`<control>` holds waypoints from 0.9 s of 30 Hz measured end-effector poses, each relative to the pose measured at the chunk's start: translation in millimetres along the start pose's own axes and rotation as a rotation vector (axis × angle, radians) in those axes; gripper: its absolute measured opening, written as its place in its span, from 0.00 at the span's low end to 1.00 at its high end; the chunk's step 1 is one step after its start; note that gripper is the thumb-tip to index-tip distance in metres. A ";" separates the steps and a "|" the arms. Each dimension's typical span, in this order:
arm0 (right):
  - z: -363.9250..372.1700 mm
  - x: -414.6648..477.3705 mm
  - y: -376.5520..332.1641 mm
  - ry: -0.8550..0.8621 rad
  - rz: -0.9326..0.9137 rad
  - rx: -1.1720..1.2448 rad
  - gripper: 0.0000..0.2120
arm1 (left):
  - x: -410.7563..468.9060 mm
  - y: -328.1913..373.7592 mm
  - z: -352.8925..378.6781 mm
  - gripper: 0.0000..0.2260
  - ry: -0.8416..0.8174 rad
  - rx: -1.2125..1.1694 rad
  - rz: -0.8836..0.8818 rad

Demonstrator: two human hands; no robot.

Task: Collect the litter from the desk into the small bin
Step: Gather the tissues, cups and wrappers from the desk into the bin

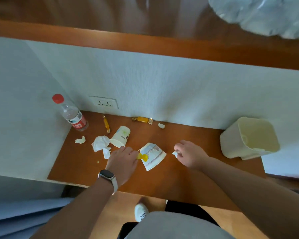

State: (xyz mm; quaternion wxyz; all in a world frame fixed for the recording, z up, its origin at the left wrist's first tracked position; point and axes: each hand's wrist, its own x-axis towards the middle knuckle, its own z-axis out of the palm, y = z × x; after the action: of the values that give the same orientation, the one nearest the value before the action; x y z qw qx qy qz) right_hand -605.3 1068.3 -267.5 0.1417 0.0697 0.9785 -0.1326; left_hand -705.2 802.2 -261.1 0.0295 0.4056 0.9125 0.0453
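Litter lies across the brown desk (171, 180). My left hand (122, 163) pinches a yellow candy wrapper (142, 156) beside a flattened blue-patterned paper cup (153, 157). My right hand (190, 155) is closed on a small white paper scrap (175, 154). A tipped white paper cup (120, 136), crumpled tissues (101, 144), a small paper ball (80, 140), two wrapped yellow candies (106, 124) (142, 119) and another scrap (161, 125) lie further back. The cream small bin (248, 138) stands at the desk's right end, leaning and open-topped.
A clear plastic bottle (71, 113) with a red cap stands in the back left corner. White walls bound the desk at the back and left, with a power socket (104, 102) low on the back wall. The desk's front edge is near my body.
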 end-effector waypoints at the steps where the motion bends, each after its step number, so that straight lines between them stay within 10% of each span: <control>1: -5.3 -6.2 0.8 0.018 0.009 0.009 0.05 | 5.8 6.2 -5.0 0.07 0.019 -0.009 0.019; 13: -91.7 -68.0 79.3 0.342 0.250 0.228 0.09 | 93.8 134.7 -57.3 0.07 0.229 -0.091 0.375; 27: -111.3 -148.3 215.3 0.448 0.379 0.276 0.09 | 198.1 303.2 -57.8 0.09 0.082 -0.046 0.497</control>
State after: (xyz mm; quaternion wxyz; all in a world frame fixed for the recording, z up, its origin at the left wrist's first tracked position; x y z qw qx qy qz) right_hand -455.7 1290.3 -172.3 -0.0656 0.2966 0.9277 -0.2169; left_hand -619.4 1148.1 -174.7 -0.0101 0.6145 0.7839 0.0885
